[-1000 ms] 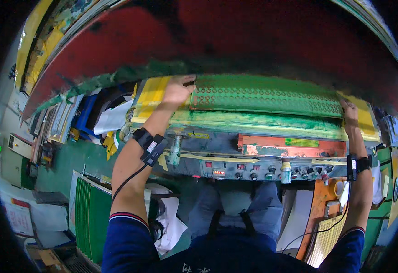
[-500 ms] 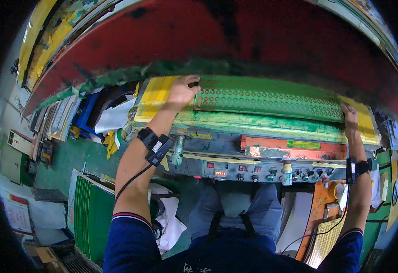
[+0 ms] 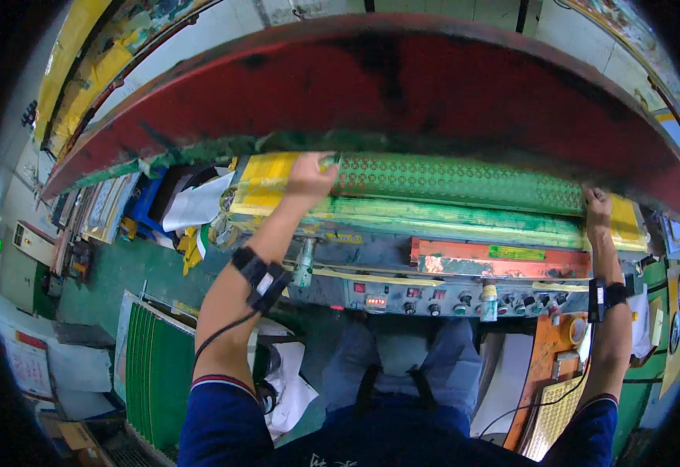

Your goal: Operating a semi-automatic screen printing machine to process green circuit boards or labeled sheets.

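Observation:
A green circuit board panel (image 3: 449,177) with rows of small copper-coloured ring patterns lies across the machine bed in front of me. At its left end my left hand (image 3: 311,179) has its fingers closed on the edge. My right hand (image 3: 598,204) grips the opposite end, its fingers curled in. Just beyond the panel, a wide dark-red frame (image 3: 309,93) with green-stained lower edge spans the view and hides the panel's far side. Yellow sheeting (image 3: 266,175) covers the bed beside each hand. A green-and-yellow stained strip (image 3: 449,222) runs along the near side.
A control panel (image 3: 387,302) with knobs and switches faces me, below an orange bar (image 3: 499,257). Green boards (image 3: 157,366) stand in a rack at lower left. On the right, an orange bench (image 3: 531,373) carries a tape roll (image 3: 572,331) and a gold-coloured perforated panel (image 3: 554,412).
The dark-red frame sits lower in the picture, showing its top edge and the wall behind. Both hands and the circuit board panel have shifted slightly toward me.

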A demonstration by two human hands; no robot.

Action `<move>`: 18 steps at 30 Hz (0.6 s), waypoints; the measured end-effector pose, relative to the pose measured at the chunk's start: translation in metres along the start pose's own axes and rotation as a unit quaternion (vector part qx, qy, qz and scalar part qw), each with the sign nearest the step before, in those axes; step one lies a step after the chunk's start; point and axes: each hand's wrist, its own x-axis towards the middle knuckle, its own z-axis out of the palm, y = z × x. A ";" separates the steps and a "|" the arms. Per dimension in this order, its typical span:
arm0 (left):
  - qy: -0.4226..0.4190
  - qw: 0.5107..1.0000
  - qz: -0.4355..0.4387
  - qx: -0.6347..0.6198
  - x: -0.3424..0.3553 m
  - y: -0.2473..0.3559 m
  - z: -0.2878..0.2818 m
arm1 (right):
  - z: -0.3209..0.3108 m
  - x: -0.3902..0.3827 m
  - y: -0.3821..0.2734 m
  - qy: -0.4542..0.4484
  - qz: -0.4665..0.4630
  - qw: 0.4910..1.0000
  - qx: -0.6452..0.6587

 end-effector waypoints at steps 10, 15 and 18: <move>0.102 0.964 0.196 -0.146 -0.021 -0.020 0.019 | -0.018 0.021 0.028 -0.024 0.068 0.997 -0.021; 0.134 0.962 0.218 -0.099 -0.020 -0.029 0.020 | -0.005 0.037 0.040 0.014 -0.073 0.985 -0.156; 0.111 0.965 0.200 -0.127 -0.022 -0.018 0.022 | -0.033 0.058 0.083 -0.018 -0.143 0.964 -0.225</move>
